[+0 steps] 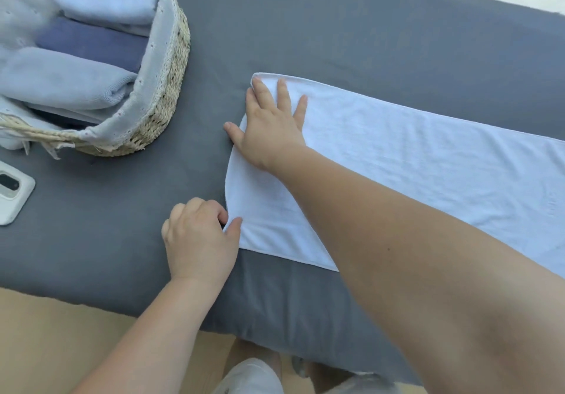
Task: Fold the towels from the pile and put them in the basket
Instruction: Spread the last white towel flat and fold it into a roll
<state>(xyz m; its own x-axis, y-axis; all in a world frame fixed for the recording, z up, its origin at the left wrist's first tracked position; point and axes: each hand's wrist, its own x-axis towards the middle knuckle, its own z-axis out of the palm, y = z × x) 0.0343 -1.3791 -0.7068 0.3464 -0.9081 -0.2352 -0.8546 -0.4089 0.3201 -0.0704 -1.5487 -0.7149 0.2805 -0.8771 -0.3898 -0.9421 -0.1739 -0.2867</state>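
Note:
A long white towel (412, 155) lies flat on the grey cloth-covered table (305, 33), running from the middle out past the right edge. My right hand (272, 124) presses flat on its left end with fingers spread. My left hand (198, 238) pinches the towel's near left corner between thumb and curled fingers. The woven basket (165, 94) with a pale fabric liner stands at the upper left. Inside it are folded towels, pale blue and dark blue. The pile of towels is out of view.
A white device with a dark screen (12, 192) lies on the table at the left edge, below the basket. The table's near edge runs along the bottom, with wooden floor (61, 332) beneath.

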